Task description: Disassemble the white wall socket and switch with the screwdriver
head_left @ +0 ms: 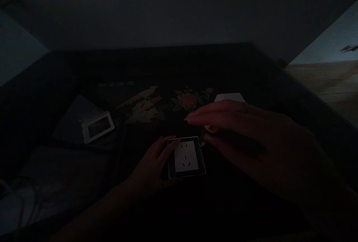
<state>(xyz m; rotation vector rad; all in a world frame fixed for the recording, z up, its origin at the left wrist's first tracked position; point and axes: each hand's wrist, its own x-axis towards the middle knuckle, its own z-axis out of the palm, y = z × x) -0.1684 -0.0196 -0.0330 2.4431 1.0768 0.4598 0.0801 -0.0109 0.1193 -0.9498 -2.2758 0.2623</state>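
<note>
Near the bottom middle of the view, a white-rimmed socket [186, 157] sat on the dark tabletop [145, 134], face up, slots showing. Work looked partway along, my judgement. Done, as far as visible: pale slotted panel sat within the square rim. Not done: an open white frame [86, 133] lay loose well off to the left, and another white piece [229, 97] lay beyond, partly behind the right hand [251, 134]; neither was joined to the socket. Whether either belonged on it, couldn't confirm. Any screw or fastening: too dark to tell.

Left hand [152, 162] gripped the socket, fingers curled over its left side and upper left corner, apparently steadying it; the lower part of that hand was lost in shadow. Right hand was pinched around a slim tool with a yellowish handle [212, 128], fingers above, thumb below. Tool slanted down and left, its tip at the socket's right edge; touching or just above, couldn't tell.

Relative to hands: socket was in the left hand's grip, just right of that palm, and below and left of the right hand's fingertips, near but apart from them. Flower picture [188, 101] on the tabletop lay beyond the socket. Light very poor throughout.
</note>
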